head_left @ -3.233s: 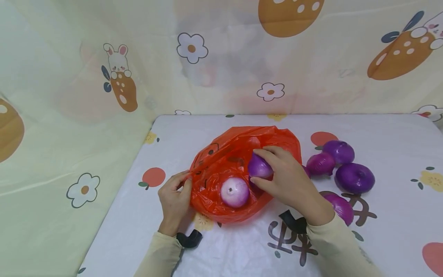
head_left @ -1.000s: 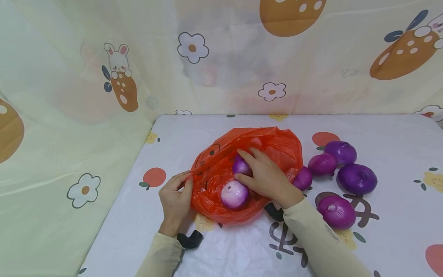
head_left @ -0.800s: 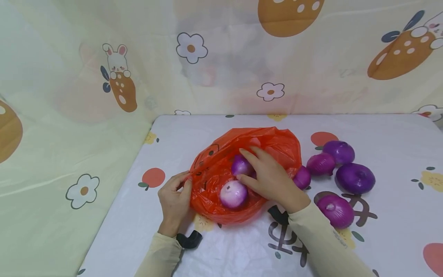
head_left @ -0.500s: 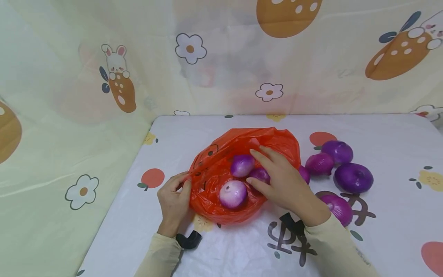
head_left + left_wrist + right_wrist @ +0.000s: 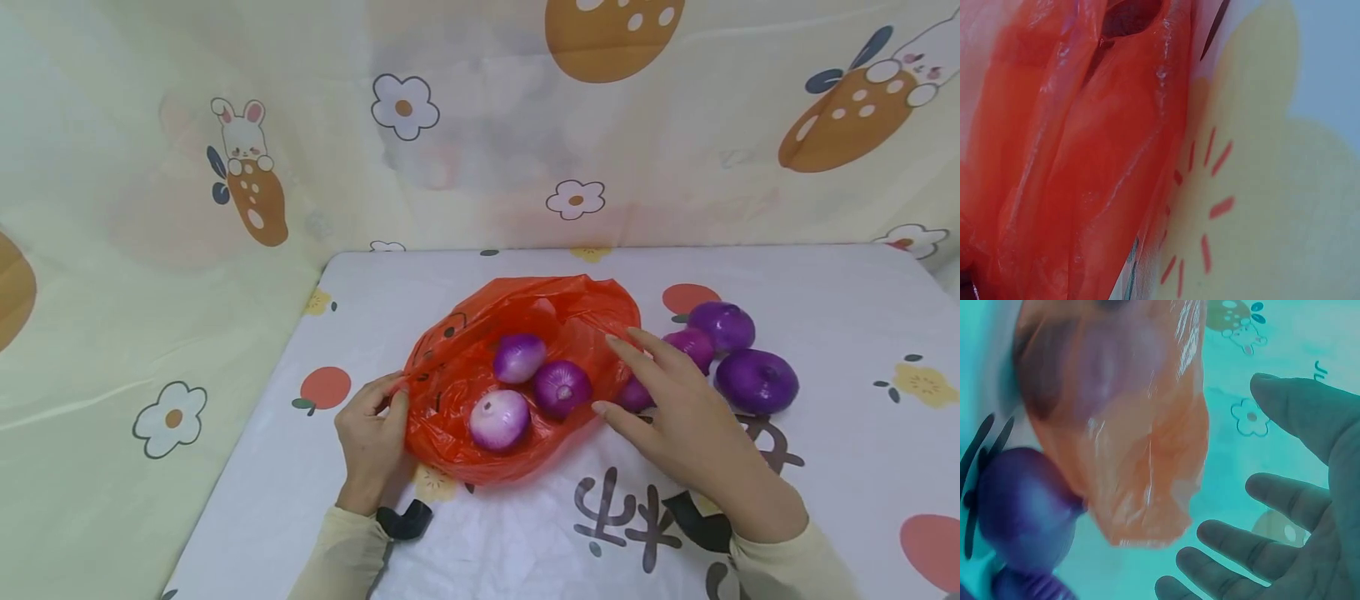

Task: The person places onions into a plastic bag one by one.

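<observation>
A red plastic bag lies with its mouth open on the table. My left hand pinches the left edge of the bag between thumb and fingers. Three onions show inside: a two-toned one at the back, a dark purple one on the right and a pale one in front. My right hand holds nothing; its fingers are spread just outside the bag's right side, over a purple onion. In the right wrist view the spread fingers are apart from the bag.
Right of the bag sit a magenta onion, a purple onion and a broad dark purple onion, grouped together. The table wears a white printed cloth. A patterned curtain hangs behind the table and along its left side.
My right hand has let go of the two-toned onion inside the bag and moved right, out past the bag's edge. My left hand keeps its hold on the bag.
</observation>
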Demonstrator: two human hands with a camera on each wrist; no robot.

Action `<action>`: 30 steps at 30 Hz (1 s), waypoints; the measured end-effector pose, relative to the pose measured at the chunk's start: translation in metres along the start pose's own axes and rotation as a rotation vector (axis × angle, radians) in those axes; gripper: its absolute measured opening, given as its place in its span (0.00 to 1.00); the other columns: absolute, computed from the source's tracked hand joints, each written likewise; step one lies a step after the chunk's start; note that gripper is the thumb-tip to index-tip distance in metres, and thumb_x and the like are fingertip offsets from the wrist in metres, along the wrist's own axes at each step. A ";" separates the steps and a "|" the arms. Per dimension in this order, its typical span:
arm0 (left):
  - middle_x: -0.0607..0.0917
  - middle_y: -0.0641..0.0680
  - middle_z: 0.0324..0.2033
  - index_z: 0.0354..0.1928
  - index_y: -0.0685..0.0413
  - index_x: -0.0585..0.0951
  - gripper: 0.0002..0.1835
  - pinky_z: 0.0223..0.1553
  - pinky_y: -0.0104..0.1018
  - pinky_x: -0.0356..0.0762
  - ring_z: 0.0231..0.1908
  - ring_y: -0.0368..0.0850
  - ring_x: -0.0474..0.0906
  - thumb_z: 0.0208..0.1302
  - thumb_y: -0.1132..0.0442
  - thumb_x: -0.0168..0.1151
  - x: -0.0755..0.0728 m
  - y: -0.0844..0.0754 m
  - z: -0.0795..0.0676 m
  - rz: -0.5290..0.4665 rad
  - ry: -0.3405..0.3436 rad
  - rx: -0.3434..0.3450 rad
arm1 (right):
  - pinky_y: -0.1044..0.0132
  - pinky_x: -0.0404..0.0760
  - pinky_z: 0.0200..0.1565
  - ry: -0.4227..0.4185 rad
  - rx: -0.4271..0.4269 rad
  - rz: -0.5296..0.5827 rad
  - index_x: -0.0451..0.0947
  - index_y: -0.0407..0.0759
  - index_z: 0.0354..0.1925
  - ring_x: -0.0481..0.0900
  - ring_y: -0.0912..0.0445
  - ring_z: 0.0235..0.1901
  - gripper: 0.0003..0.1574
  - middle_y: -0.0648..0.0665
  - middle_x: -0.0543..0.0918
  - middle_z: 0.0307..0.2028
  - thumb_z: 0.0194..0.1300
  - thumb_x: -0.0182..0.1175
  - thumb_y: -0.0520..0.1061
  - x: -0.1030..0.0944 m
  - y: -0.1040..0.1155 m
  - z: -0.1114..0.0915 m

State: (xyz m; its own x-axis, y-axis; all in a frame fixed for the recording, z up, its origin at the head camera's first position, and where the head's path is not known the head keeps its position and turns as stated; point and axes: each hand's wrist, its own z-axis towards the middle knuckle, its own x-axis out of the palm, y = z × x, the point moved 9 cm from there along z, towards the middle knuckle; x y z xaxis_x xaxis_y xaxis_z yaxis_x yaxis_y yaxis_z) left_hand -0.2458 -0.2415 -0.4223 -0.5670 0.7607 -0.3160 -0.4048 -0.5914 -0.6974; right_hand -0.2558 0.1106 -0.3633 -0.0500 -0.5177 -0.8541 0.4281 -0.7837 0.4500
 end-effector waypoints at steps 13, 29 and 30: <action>0.92 0.60 0.41 0.41 0.64 0.91 0.07 0.46 0.17 0.79 0.41 0.55 0.90 0.63 0.75 0.68 0.000 -0.002 0.000 0.005 -0.005 -0.005 | 0.19 0.71 0.53 -0.069 0.082 -0.022 0.69 0.40 0.74 0.68 0.28 0.66 0.55 0.27 0.70 0.70 0.53 0.80 0.51 -0.010 -0.047 -0.040; 0.92 0.59 0.42 0.41 0.62 0.92 0.08 0.46 0.17 0.80 0.41 0.54 0.90 0.63 0.74 0.68 0.000 -0.002 0.000 -0.002 -0.003 0.006 | 0.21 0.72 0.50 0.113 0.273 -0.015 0.66 0.38 0.75 0.65 0.22 0.64 0.58 0.21 0.64 0.70 0.55 0.80 0.57 0.018 -0.087 -0.067; 0.92 0.59 0.42 0.41 0.62 0.92 0.08 0.46 0.17 0.80 0.41 0.54 0.90 0.63 0.74 0.68 0.000 -0.002 0.000 -0.003 -0.003 0.005 | 0.21 0.73 0.50 0.112 0.273 -0.016 0.67 0.38 0.75 0.66 0.22 0.63 0.58 0.22 0.64 0.70 0.55 0.80 0.56 0.019 -0.087 -0.067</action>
State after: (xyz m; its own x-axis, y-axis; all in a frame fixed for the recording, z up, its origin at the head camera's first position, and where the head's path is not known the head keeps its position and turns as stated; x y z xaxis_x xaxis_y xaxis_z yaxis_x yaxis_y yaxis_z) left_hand -0.2449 -0.2406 -0.4206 -0.5678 0.7617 -0.3121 -0.4103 -0.5906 -0.6949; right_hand -0.2333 0.1923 -0.4360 0.0519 -0.4753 -0.8783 0.1689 -0.8626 0.4768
